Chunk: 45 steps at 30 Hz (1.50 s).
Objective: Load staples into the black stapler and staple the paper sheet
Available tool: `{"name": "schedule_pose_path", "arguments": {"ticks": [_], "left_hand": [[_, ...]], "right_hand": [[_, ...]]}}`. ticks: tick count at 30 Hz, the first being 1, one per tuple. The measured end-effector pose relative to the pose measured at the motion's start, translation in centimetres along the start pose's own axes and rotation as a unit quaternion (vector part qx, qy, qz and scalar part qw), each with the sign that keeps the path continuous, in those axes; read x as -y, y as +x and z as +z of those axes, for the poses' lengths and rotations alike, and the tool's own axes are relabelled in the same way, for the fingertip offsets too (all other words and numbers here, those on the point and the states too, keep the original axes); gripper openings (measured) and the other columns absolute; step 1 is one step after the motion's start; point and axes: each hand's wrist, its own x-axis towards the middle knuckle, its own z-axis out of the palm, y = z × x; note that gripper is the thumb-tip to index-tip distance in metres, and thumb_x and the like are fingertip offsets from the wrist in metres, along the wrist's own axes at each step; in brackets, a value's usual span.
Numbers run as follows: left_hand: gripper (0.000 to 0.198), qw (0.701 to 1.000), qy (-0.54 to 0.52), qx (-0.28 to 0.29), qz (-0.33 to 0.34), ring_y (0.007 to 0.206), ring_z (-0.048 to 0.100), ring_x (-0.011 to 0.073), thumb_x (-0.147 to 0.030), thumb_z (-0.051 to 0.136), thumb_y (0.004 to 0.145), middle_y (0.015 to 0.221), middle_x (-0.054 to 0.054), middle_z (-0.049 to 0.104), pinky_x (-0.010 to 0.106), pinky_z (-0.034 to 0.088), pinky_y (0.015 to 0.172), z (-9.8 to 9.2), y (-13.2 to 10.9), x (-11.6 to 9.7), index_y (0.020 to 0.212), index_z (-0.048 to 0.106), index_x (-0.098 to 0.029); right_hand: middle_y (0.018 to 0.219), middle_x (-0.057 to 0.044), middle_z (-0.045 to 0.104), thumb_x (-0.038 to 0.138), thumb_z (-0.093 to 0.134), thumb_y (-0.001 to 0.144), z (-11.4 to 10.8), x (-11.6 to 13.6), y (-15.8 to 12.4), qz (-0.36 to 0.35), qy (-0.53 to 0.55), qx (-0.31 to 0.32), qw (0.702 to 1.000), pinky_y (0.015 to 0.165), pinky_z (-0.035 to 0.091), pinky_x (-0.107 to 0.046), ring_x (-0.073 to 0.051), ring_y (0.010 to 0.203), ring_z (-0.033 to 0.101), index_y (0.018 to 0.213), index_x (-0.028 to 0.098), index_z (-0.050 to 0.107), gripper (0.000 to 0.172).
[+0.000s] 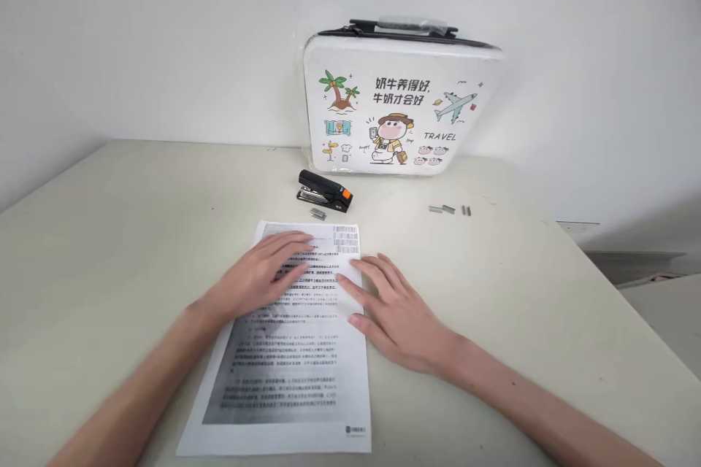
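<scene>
A printed paper sheet [290,372] lies on the pale table [109,233] in front of me. My left hand [263,273] rests flat on the upper part of the sheet, fingers spread. My right hand [391,314] lies open at the sheet's right edge, its fingertips touching the paper. Beyond the sheet sits a black stapler [323,190] with an orange tip. A small block of staples [318,214] lies between the stapler and the paper.
A white case [399,106] with cartoon prints and a black handle leans against the wall at the back. More staple strips [449,209] lie on the table to the right. The table's right edge runs diagonally at the far right.
</scene>
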Motion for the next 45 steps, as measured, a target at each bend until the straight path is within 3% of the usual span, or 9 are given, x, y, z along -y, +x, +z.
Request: {"name": "schedule_pose_path", "arguments": {"ticks": [5, 10, 13, 18, 23, 28, 34, 40, 45], "left_hand": [[0.029, 0.998, 0.007, -0.032, -0.048, 0.128, 0.062, 0.0275, -0.039, 0.052, 0.105, 0.138, 0.009, 0.066, 0.047, 0.047, 0.115, -1.5, -1.1, 2.7, 0.126, 0.066, -0.025], [0.030, 0.998, 0.015, -0.038, -0.051, 0.130, 0.060, 0.0276, -0.040, 0.057, 0.104, 0.141, 0.010, 0.063, 0.047, 0.046, 0.116, -1.1, -1.1, 3.1, 0.127, 0.064, -0.024], [0.030, 0.997, 0.008, -0.043, -0.056, 0.130, 0.060, 0.0275, -0.041, 0.058, 0.103, 0.141, 0.010, 0.063, 0.046, 0.047, 0.115, -1.0, -1.1, 3.0, 0.127, 0.064, -0.024], [0.030, 0.997, 0.005, -0.046, -0.066, 0.130, 0.060, 0.0279, -0.041, 0.060, 0.102, 0.140, 0.009, 0.064, 0.046, 0.048, 0.114, -1.1, -1.4, 2.9, 0.126, 0.065, -0.024], [0.031, 0.996, 0.009, -0.051, -0.077, 0.131, 0.059, 0.0280, -0.043, 0.059, 0.101, 0.139, 0.009, 0.064, 0.047, 0.048, 0.115, -1.0, -1.6, 3.0, 0.125, 0.066, -0.025], [0.032, 0.996, 0.017, -0.046, -0.073, 0.130, 0.060, 0.0276, -0.046, 0.057, 0.102, 0.139, 0.009, 0.064, 0.047, 0.047, 0.115, -1.1, -1.5, 3.0, 0.124, 0.066, -0.025], [0.034, 0.995, 0.042, -0.040, -0.076, 0.128, 0.062, 0.0275, -0.049, 0.056, 0.102, 0.138, 0.008, 0.065, 0.046, 0.046, 0.116, -1.5, -1.3, 2.8, 0.123, 0.067, -0.025], [0.034, 0.995, 0.062, -0.034, -0.068, 0.123, 0.065, 0.0284, -0.048, 0.054, 0.100, 0.133, 0.008, 0.068, 0.048, 0.047, 0.114, -2.3, -0.5, 1.9, 0.120, 0.069, -0.025], [0.025, 1.000, 0.028, -0.009, -0.008, 0.111, 0.069, 0.0247, -0.040, 0.054, 0.102, 0.120, 0.008, 0.072, 0.043, 0.054, 0.102, -1.4, 2.9, -2.8, 0.114, 0.069, -0.024]], "right_hand": [[0.154, -0.014, 0.046, 0.038, 0.042, 0.109, -0.2, -3.6, 2.1, 0.010, 0.085, -0.045, 0.995, 0.121, 0.043, -0.055, -0.029, 0.147, 0.042, 0.158, 0.029, 0.039, 0.050], [0.152, -0.018, 0.044, 0.047, 0.053, 0.103, 1.0, -8.4, 8.7, 0.099, 0.093, -0.175, 0.975, 0.116, 0.046, -0.052, -0.032, 0.142, 0.046, 0.155, 0.022, 0.038, 0.059], [0.144, -0.018, 0.053, 0.054, 0.058, 0.100, 2.2, -10.5, 13.1, 0.102, 0.103, -0.179, 0.973, 0.114, 0.045, -0.052, -0.033, 0.135, 0.051, 0.151, 0.021, 0.043, 0.063], [0.110, -0.014, 0.069, 0.053, 0.056, 0.099, 3.0, -11.8, 16.1, 0.124, 0.055, -0.137, 0.981, 0.094, 0.050, -0.049, -0.035, 0.106, 0.061, 0.112, 0.020, 0.065, 0.036], [0.103, -0.014, 0.068, 0.051, 0.056, 0.097, 2.0, -12.2, 12.5, 0.175, 0.056, -0.164, 0.969, 0.088, 0.050, -0.047, -0.034, 0.098, 0.061, 0.104, 0.020, 0.060, 0.032], [0.097, -0.010, 0.063, 0.059, 0.053, 0.099, -0.4, -12.3, 4.0, 0.219, 0.043, -0.171, 0.960, 0.082, 0.050, -0.044, -0.031, 0.093, 0.060, 0.100, 0.023, 0.055, 0.036], [0.105, -0.009, 0.064, 0.057, 0.051, 0.102, -3.9, -10.5, -4.3, 0.215, 0.106, -0.100, 0.966, 0.078, 0.051, -0.040, -0.028, 0.094, 0.060, 0.111, 0.026, 0.056, 0.032], [0.118, -0.009, 0.066, 0.050, 0.053, 0.104, -5.9, -10.0, -7.6, 0.145, 0.207, -0.013, 0.967, 0.085, 0.056, -0.040, -0.027, 0.102, 0.064, 0.123, 0.030, 0.058, 0.029], [0.123, -0.009, 0.067, 0.052, 0.042, 0.108, -6.3, -9.7, -8.1, 0.164, 0.235, -0.033, 0.957, 0.093, 0.055, -0.044, -0.027, 0.109, 0.064, 0.124, 0.030, 0.061, 0.033]]}}
